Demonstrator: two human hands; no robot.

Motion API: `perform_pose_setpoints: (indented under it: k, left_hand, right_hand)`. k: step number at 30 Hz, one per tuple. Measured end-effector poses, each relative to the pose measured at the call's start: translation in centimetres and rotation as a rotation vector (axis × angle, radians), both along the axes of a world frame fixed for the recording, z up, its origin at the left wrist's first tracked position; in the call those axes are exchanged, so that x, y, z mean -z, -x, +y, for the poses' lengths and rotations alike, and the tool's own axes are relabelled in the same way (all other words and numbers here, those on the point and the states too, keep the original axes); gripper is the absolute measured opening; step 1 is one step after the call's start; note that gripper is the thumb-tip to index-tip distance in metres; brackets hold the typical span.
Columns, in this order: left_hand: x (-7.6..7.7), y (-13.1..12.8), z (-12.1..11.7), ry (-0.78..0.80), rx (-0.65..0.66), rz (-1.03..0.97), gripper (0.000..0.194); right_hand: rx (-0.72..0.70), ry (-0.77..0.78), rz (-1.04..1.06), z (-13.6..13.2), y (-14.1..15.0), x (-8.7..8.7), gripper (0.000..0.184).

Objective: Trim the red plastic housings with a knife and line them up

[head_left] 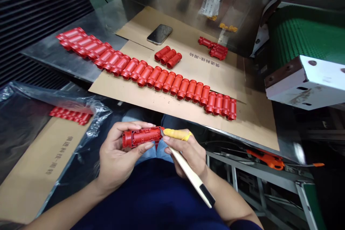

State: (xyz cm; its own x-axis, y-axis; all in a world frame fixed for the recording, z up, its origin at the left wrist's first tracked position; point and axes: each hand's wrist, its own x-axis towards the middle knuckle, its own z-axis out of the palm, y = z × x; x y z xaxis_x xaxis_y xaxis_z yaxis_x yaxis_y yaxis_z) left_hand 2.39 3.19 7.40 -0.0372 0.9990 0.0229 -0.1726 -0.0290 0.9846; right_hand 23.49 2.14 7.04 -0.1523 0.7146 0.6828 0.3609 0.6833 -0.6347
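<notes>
My left hand [117,154] is closed around a red plastic housing [145,135], its open, ribbed inside turned up and its round end to the left. My right hand [188,152] grips a slim knife with a cream handle [185,165] that has a black patch near its butt. A yellow finger cot [176,134] covers the right index finger, which points at the housing's right end. The knife's tip is at that end, mostly hidden by the fingers. Both hands are above my lap, in front of the table edge.
A long row of red housings [153,76] lies on cardboard [129,95] over the metal table. Behind it are three more housings [168,56], a phone [159,34] and red pieces [218,51]. A green conveyor [307,36] stands right; a plastic-lined box [64,140] is left.
</notes>
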Motion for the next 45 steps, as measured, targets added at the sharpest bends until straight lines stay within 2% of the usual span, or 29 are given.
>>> perform_pose_setpoints:
  k: [6, 11, 17, 19, 21, 23, 24, 28, 31, 36, 41, 45]
  left_hand:
    - [0.0, 0.1, -0.1, 0.003, 0.000, 0.008, 0.042]
    - [-0.1, -0.1, -0.1, -0.012, -0.013, 0.022, 0.041]
    - [1.2, 0.1, 0.4, 0.099, 0.001, -0.072, 0.037]
    - [1.5, 0.2, 0.6, 0.140, 0.035, -0.161, 0.036]
    - [1.5, 0.3, 0.6, 0.145, 0.069, -0.219, 0.035]
    - [1.5, 0.5, 0.6, 0.122, 0.111, -0.224, 0.033]
    - [1.5, 0.6, 0.5, 0.107, 0.131, -0.210, 0.033]
    - [1.6, 1.0, 0.4, 0.049, 0.167, -0.127, 0.038]
    - [1.7, 1.0, 0.5, 0.017, 0.172, -0.089, 0.038]
    - [1.3, 0.8, 0.5, -0.030, 0.156, -0.004, 0.038]
    - [0.7, 0.5, 0.1, -0.254, 0.066, 0.221, 0.044]
    - [0.8, 0.6, 0.3, -0.381, 0.098, 0.255, 0.050]
  right_hand:
    - [0.007, -0.002, -0.004, -0.2, 0.0, 0.0, 0.048]
    - [-0.022, 0.082, -0.013, -0.1, -0.3, 0.0, 0.035]
    - [-0.108, 0.024, -0.208, 0.2, -1.0, 0.5, 0.034]
    - [-0.080, 0.123, -0.096, 0.3, -1.2, 0.9, 0.030]
    - [0.039, 0.286, 0.143, 0.6, -1.6, 1.2, 0.021]
    - [0.144, 0.426, 0.358, 0.8, -2.0, 1.5, 0.016]
    - [0.150, 0.456, 0.409, 0.8, -2.1, 1.5, 0.016]
    - [-0.057, 0.354, 0.273, 0.3, -2.2, 0.8, 0.018]
    - [-0.136, 0.250, 0.181, -0.1, -1.7, 0.2, 0.022]
    - [-0.145, 0.146, 0.147, 0.1, -1.2, 0.2, 0.025]
    - [-0.128, 0.063, 0.006, 0.0, -1.1, 0.3, 0.031]
    - [-0.085, 0.034, -0.121, -0.2, -1.0, -0.2, 0.043]
